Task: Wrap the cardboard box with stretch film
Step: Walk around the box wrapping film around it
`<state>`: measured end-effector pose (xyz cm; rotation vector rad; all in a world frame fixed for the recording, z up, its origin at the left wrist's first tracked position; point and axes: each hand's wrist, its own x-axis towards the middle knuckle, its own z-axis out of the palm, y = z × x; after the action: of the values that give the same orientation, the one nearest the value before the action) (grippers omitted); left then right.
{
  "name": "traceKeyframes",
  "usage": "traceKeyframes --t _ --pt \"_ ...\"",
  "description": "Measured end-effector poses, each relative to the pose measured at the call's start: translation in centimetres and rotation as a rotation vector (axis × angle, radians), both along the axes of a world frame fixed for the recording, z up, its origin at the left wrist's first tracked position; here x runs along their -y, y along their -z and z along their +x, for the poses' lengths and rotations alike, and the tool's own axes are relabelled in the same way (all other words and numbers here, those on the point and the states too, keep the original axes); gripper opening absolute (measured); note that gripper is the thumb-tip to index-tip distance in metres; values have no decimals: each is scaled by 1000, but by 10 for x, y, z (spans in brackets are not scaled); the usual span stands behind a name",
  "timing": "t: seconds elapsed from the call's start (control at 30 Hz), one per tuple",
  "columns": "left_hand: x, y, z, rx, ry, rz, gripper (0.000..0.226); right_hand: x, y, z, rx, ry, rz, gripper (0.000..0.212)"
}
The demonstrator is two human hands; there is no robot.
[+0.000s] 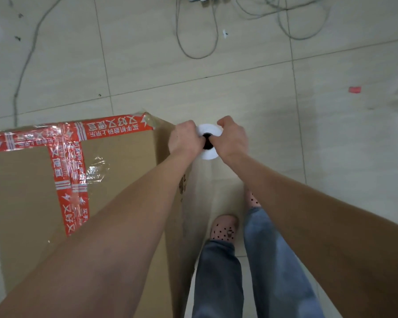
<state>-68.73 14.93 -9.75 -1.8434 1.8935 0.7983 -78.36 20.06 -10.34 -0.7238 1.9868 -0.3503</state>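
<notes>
**Cardboard box [124, 161]: taking the film round the far corner**

Both hands are on the stretch film roll [208, 129]. My left hand [185, 138] is curled over the near-left edge of its white top end, and my right hand [232, 140] grips the other side. Digits from each hand seem to dip into the dark core. The roll stands upright, and I look straight down on it, just beside the box's far right corner.

A hazy sheet of film [218, 180] appears to run from the roll back along the box's right side towards my feet. Its lower edge is hard to make out.

The box sits on the tiled floor [331, 157] to my left, with its top crossed by red printed tape [117, 128] under some glossy film.

As I judge it, the step in hand is carrying the roll round this corner.

- Hold the roll vertical and close to the cardboard, so the film lies flat.
- Let the core turn loosely on my digits.
- Pull firmly as the film passes the corner, because slack there would wrinkle.
- Overlap the layer already laid.

Loose cables [193, 42] lie ahead on the floor, well apart from the box, and I would step short of them.
</notes>
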Motion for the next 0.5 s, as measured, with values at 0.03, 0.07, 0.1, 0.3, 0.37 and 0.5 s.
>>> traceKeyframes --t 0.03,0.07,0.1,0.3,0.37,0.5 --pt "2 0 1 -10 -83 3 19 4 2 -1 13 12 34 50" --pt "4 -1 3 -23 -164 6 23 6 4 -2 49 42 87 56" --pt "6 -1 4 -37 -238 5 27 9 7 -2 113 91 140 60" --pt "26 -6 9 62 -127 -38 34 34 10 11 192 139 123 30" --pt "32 -11 5 106 115 -84 28 39 9 15 193 113 129 24" --pt "46 -13 -7 139 568 -58 32 39 9 16 176 30 185 20"
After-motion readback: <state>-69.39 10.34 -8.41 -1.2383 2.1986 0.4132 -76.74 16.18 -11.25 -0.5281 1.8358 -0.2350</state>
